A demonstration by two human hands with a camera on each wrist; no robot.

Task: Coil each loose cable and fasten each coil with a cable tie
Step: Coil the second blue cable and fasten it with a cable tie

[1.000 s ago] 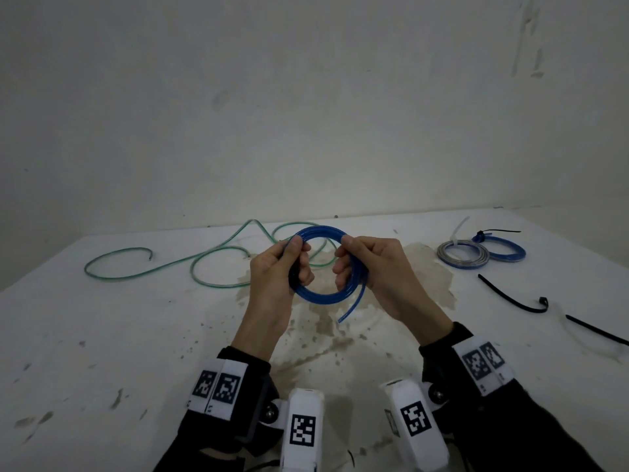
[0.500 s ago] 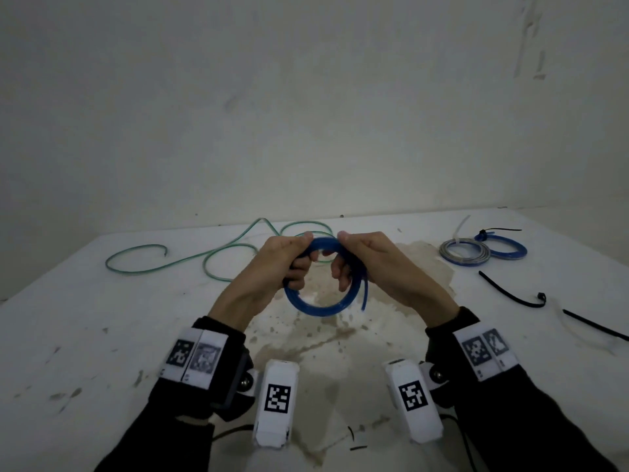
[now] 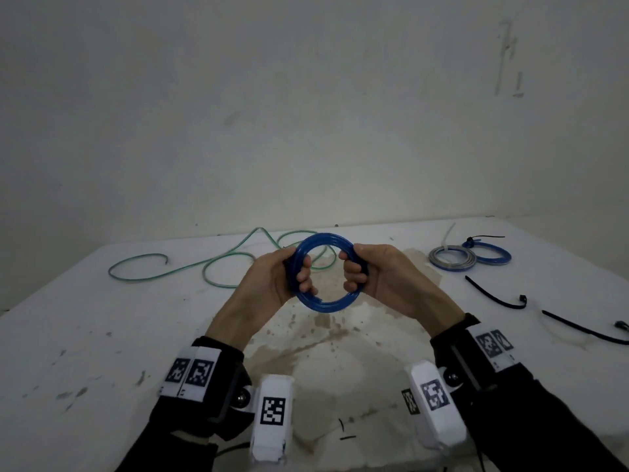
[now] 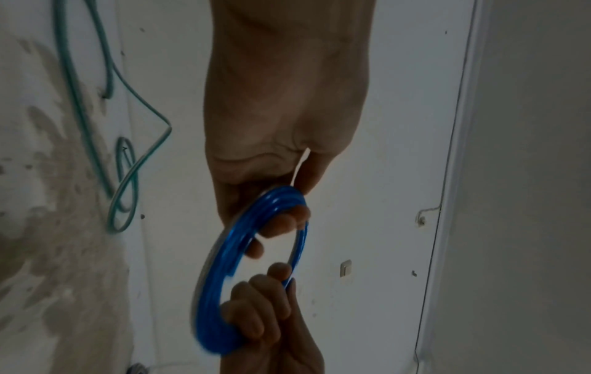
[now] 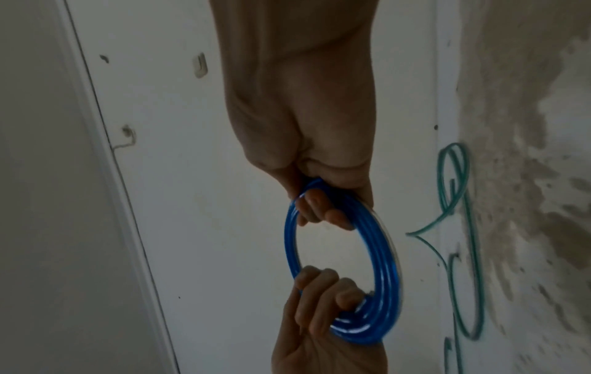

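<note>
Hands first: the left hand (image 3: 272, 284) grips the left side of a blue plastic-sheathed cable wound into a ring-shaped coil (image 3: 326, 303), fingers curled through the ring's opening. The right hand (image 3: 381, 277) grips the opposite side in the same manner, its fingers (image 5: 319, 210) wrapped round the bundled turns. The coil is held upright, clear of the stained white table (image 3: 102, 335), above the brown stain (image 3: 323, 338) at the table's middle. The wrist views show several turns lying side by side. No tie is visible on this coil, though the parts under the fingers are hidden.

Behind the hands, a loose green cable (image 3: 190, 267) lies in open loops across the far left of the table, uncoiled. At the far right, a grey coiled cable (image 3: 451, 258) lies flat, touching or slightly overlapping a second, smaller blue coiled cable (image 3: 493, 257); the latter appears to carry a black tie (image 3: 476, 238) at its far edge, though the detail is small. Nearer the right edge, two loose black cable ties (image 3: 493, 296) lie apart from each other on the surface. Both wrists wear dark sleeves (image 3: 544, 420) with white marker-printed bands (image 3: 190, 373).
</note>
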